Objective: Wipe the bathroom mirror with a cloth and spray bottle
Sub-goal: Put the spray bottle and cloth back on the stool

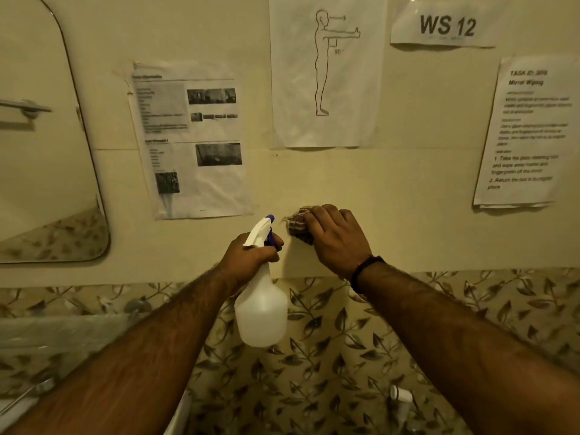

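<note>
Left fingers (273, 246) wrap spray bottle (262, 312) neck; right fingers (317, 219) clutch bunched cloth (298, 226).

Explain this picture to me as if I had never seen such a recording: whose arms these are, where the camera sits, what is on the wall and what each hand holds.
There is no machine here. A person wears one wide-angle camera on the head, so you look forward and down along their own two bare arms. The left hand has its grip closed around the neck of a white spray bottle with a blue nozzle. The right hand holds a bunched striped cloth close to the cream wall; whether it presses on the wall I cannot tell. A dark wristband sits on that wrist. The mirror hangs at the far left, away from both hands. Printed sheets are stuck on the wall, one a sign reading WS 12. Leaf-patterned tiles run below.
</note>
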The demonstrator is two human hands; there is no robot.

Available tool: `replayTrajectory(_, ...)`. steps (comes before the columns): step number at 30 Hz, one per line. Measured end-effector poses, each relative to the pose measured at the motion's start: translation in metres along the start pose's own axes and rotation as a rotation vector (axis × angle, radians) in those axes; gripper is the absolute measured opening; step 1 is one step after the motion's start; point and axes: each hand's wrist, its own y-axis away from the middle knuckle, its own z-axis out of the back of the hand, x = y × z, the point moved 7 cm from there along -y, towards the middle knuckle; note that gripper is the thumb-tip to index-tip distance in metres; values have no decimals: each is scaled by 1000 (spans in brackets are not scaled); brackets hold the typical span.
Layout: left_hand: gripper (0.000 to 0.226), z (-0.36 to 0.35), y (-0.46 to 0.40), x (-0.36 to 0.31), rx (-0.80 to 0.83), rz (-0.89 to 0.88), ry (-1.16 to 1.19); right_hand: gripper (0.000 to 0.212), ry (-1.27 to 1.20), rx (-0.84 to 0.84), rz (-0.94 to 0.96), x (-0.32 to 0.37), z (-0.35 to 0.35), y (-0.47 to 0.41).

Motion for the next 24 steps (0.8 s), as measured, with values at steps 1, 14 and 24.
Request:
replayTrajectory(1, 27, -1, 3, 7, -2, 17, -15, 41, -13, 11, -3, 3, -5, 5)
replayTrajectory(14, 30, -15, 53, 121, -50, 125, -140, 42, -146, 241, -77, 55, -88, 106)
replayTrajectory(24, 28, -37, 92, 218, -11, 154, -229, 37, -280, 472, -243, 116, -147, 197)
